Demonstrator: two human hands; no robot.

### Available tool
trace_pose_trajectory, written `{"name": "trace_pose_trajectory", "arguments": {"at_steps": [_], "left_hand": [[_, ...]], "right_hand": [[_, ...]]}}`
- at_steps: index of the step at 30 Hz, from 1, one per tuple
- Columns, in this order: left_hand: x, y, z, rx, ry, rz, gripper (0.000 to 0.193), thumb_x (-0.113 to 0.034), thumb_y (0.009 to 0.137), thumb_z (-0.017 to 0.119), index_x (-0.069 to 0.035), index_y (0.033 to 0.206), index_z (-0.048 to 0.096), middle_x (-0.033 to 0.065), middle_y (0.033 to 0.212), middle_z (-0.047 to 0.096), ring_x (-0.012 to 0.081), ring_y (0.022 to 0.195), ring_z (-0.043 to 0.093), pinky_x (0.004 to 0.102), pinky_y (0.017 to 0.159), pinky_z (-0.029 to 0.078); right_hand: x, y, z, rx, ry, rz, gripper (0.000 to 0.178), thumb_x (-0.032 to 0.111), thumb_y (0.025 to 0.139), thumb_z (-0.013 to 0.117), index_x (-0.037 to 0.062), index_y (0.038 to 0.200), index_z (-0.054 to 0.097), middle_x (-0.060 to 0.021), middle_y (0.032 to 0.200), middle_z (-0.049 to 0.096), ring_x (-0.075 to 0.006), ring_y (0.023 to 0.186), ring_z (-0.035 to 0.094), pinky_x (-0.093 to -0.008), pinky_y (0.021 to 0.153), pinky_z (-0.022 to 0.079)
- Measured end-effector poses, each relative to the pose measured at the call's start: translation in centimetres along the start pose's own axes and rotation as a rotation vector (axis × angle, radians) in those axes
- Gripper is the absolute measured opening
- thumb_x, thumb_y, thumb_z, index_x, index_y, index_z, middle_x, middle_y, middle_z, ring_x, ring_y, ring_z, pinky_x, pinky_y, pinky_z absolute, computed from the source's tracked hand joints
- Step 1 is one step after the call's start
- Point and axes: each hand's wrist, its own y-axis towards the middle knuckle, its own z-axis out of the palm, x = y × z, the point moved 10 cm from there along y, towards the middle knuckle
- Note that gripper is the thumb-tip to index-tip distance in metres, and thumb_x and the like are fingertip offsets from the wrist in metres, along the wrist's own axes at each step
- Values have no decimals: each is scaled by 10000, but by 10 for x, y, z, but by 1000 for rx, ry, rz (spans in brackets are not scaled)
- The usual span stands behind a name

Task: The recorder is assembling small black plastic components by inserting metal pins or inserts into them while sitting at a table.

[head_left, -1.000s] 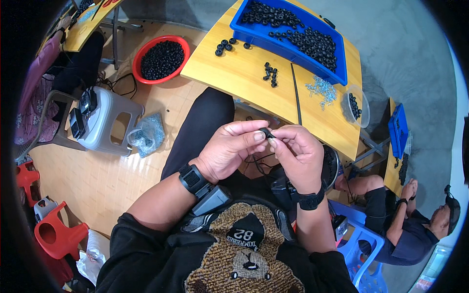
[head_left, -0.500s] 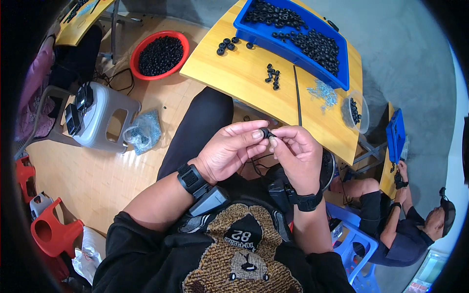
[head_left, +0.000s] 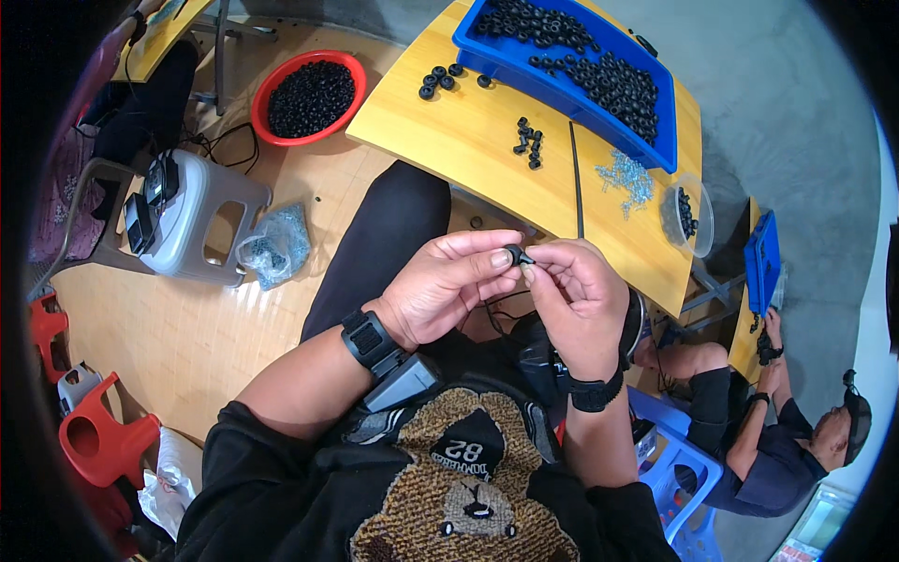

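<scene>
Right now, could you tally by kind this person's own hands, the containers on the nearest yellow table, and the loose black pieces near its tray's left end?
Bare hands, left and right: 2
Blue rectangular tray: 1
Clear round plastic tub: 1
Loose round black pieces: 6
Total: 10

One small black rounded part [head_left: 516,254] is held by bare left hand [head_left: 435,286] and bare right hand [head_left: 585,295]; one blue rectangular plastic tray [head_left: 562,103] is set on yellow tabletop [head_left: 421,122].
</scene>
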Motion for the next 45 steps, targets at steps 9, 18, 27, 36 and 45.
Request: {"name": "trace_pose_trajectory", "arguments": {"at_steps": [9, 18, 27, 36, 45], "left_hand": [[1, -1, 6, 33, -19, 1, 268, -35, 910, 562, -18, 1176, 583, 132, 1081, 639, 193, 962, 644, 281, 861, 539], [-4, -7, 12, 43, 61, 74, 279, -8, 889, 585, -9, 1167, 595, 138, 1028, 657, 185, 906, 643, 284, 835, 530], [-14, -12, 12, 3, 206, 174, 285, 7, 883, 587, 5, 1167, 592, 138, 1039, 652, 181, 914, 635, 292, 847, 522], [-9, -12, 10, -11, 230, 148, 281, 12, 887, 579, 3, 1167, 595, 111, 1029, 648, 165, 910, 626, 284, 844, 518], [-9, -9, 10, 38, 260, 166, 262, 0, 890, 582, -18, 1151, 603, 88, 990, 646, 140, 857, 612, 267, 794, 512]], "right_hand": [[2, -4, -3, 25, -7, -1, 135, -40, 803, 650, -2, 933, 643, -72, 847, 622, -97, 691, 606, -215, 611, 485], [9, -8, 0, 16, 25, -6, 126, -43, 811, 642, -1, 930, 638, -73, 842, 619, -99, 684, 604, -216, 601, 479], [42, -11, 2, -27, -321, -196, 148, -58, 782, 652, 3, 912, 617, -108, 837, 614, -174, 726, 621, -260, 636, 494], [6, -12, 1, 42, 33, -19, 130, -56, 812, 639, -5, 928, 609, -84, 856, 620, -105, 723, 609, -221, 620, 492], [-19, -10, 11, 237, 407, 274, 159, -23, 860, 618, -24, 1005, 553, -77, 902, 639, -102, 774, 617, -210, 663, 490]]}}
